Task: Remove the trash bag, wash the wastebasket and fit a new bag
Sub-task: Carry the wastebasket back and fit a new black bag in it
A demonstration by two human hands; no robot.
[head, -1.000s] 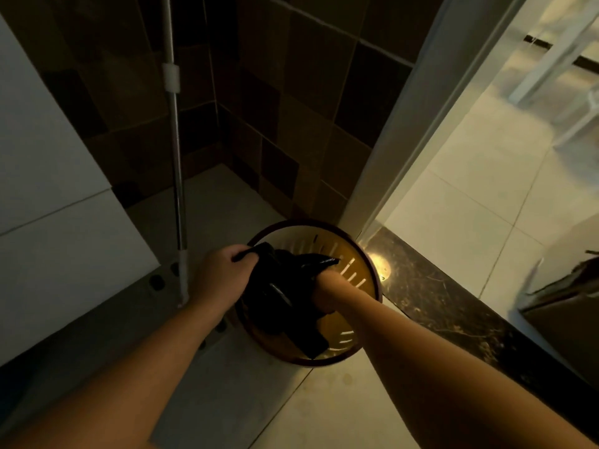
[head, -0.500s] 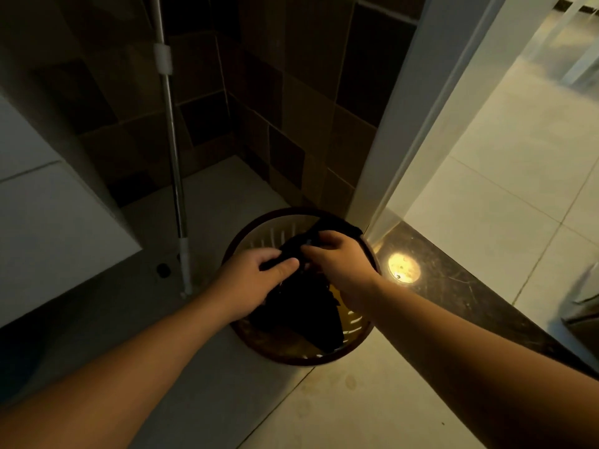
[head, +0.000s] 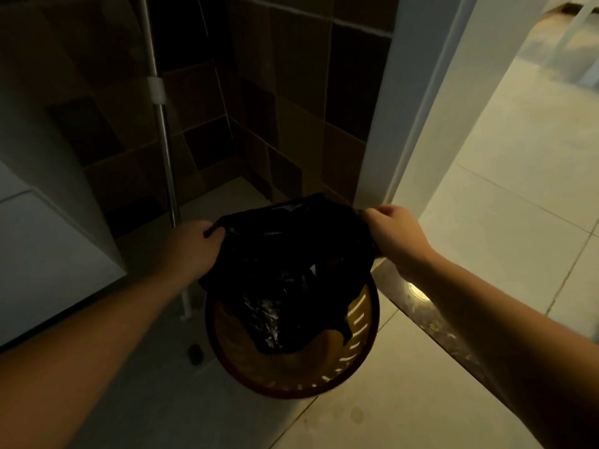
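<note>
A round slotted wastebasket point(head: 363, 358) with a dark rim stands on the floor tiles by the doorway. A black trash bag point(head: 285, 260) is stretched wide above it, its lower end hanging down inside the basket. My left hand point(head: 194, 247) grips the bag's left edge. My right hand point(head: 398, 234) pinches the right edge near the door frame. The bag hides the far part of the basket's rim.
A metal mop pole point(head: 162, 131) leans in the tiled corner behind my left hand. A white cabinet point(head: 48, 254) stands at the left. The door frame point(head: 398, 124) and a dark stone threshold point(head: 431, 322) lie at the right, with bright floor tiles beyond. A floor drain point(head: 195, 353) sits left of the basket.
My hands have moved apart, from close together over the basket, and spread the black bag open between them. The bag now stands wider and higher above the basket.
</note>
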